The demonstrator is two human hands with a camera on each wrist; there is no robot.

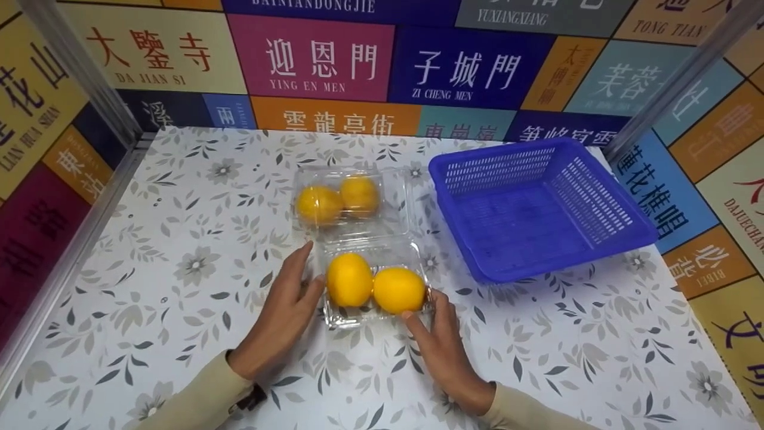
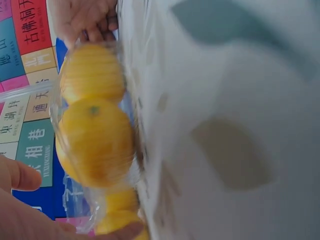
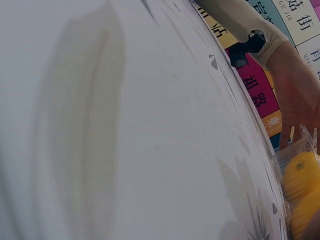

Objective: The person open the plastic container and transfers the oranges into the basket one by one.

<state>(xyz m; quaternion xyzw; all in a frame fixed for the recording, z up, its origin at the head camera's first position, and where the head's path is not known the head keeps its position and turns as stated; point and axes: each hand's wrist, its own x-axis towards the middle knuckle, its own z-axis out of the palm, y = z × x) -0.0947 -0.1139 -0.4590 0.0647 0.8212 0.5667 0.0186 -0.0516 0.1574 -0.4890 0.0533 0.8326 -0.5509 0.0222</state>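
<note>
A clear plastic box (image 1: 334, 322) holding two oranges (image 1: 349, 279) lies between the two hands. My left hand (image 1: 283, 319) is at its left side, fingers extended and thumb apart, the thumb tip right at the wall. My right hand (image 1: 441, 346) is at the front right corner, thumb at the front edge by the right-hand orange (image 1: 399, 290), fingers along the right wall. In the left wrist view, clear plastic (image 2: 59, 120) overlaps the oranges. Just behind, a second clear plastic container (image 1: 394, 209) holds two more oranges (image 1: 359, 196).
A blue slotted basket (image 1: 507, 221) stands at the back right with nothing in it. The table (image 1: 197, 310) has a floral cover. Printed panels (image 1: 322, 60) and metal posts (image 1: 89, 77) border the back and sides.
</note>
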